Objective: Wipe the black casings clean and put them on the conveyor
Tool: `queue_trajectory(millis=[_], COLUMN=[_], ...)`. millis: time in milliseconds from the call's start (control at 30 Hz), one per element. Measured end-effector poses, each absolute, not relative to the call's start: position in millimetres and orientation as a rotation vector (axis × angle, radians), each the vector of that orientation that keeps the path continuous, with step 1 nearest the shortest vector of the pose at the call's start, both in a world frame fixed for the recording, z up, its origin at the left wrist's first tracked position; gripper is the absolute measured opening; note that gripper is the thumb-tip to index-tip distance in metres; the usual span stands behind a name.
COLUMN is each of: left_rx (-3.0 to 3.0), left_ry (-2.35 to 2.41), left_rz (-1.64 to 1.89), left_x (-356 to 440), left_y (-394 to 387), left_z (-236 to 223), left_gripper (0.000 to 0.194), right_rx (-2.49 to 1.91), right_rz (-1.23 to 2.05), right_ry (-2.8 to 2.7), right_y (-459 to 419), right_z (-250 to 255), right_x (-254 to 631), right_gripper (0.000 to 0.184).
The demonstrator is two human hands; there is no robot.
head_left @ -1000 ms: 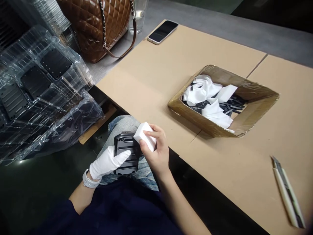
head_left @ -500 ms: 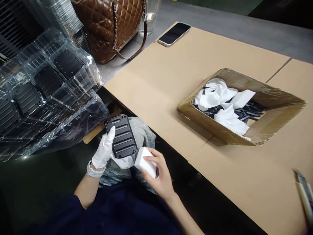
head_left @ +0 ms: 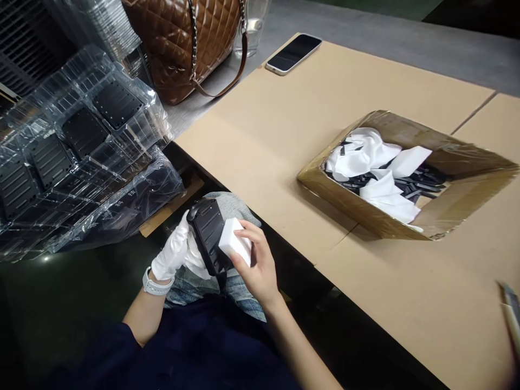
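Biggest thing from where I stand is the desk [head_left: 252,135], topped with tan board and showing a grey surface along its far side. To its left are clear plastic trays [head_left: 81,179] with black ribbed panels sitting in their pockets; the dark plastic wrap [head_left: 162,181] below them carries a few pale printed characters, too small to read. The cardboard box [head_left: 349,203] stands on the desk, holding white cloths [head_left: 382,197], a white block and a heap of black strips. A brown quilted handbag [head_left: 215,38] sits by the far left corner, a clear glass [head_left: 252,33] just beside it.

The person's right hand [head_left: 260,268] is bare; the left hand [head_left: 171,253] wears a white glove, with a pale band at the wrist. The left is closed around the side of a black ribbed panel [head_left: 209,227], held tilted above the knee. A phone [head_left: 294,53] with a dark screen lies near the handbag, and a blurred cutter [head_left: 511,311] at the right edge. Smallest is the white block [head_left: 235,241] pinched in the right hand's fingers; its edge seems to touch the panel, though I couldn't swear to it.
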State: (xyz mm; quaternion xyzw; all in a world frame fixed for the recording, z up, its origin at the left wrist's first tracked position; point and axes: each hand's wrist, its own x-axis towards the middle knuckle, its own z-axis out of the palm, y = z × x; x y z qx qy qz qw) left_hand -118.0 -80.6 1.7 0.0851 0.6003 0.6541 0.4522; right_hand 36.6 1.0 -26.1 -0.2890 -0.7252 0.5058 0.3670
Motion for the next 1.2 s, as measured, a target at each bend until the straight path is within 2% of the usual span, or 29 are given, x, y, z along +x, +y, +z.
queue_trajectory(millis=[200,367,567,933,1067,1200], left_rx=[0.504,0.616,0.933,1.091,1.092,1.065], left_ry=[1.523,1.739,1.636,1.807,1.893,1.942], left_rz=[1.583,1.593,1.627,1.593,1.619,1.636], left_x=[-109,-103,-110,-124,-117,-109], left_y=[-73,-66,-67,-55,-51,-46], left_z=[18,21,18,19,20,23], left_gripper=[0.033,0.036,0.056,0.025,0.026,0.025], right_rx=[-0.746,-0.785,-0.74,-0.596,-0.53,-0.594], right_rz=[1.328,1.339,1.321,1.209,1.063,0.969], right_ry=[-1.864,-1.866,-1.872,-2.002,-2.008,-2.09], right_y=[4,6,8,14,6,0], right_z=[-17,-12,-9,7,23,30], right_x=[34,33,34,34,40,42], right_gripper=[0.025,0.026,0.026,0.032,0.037,0.033])
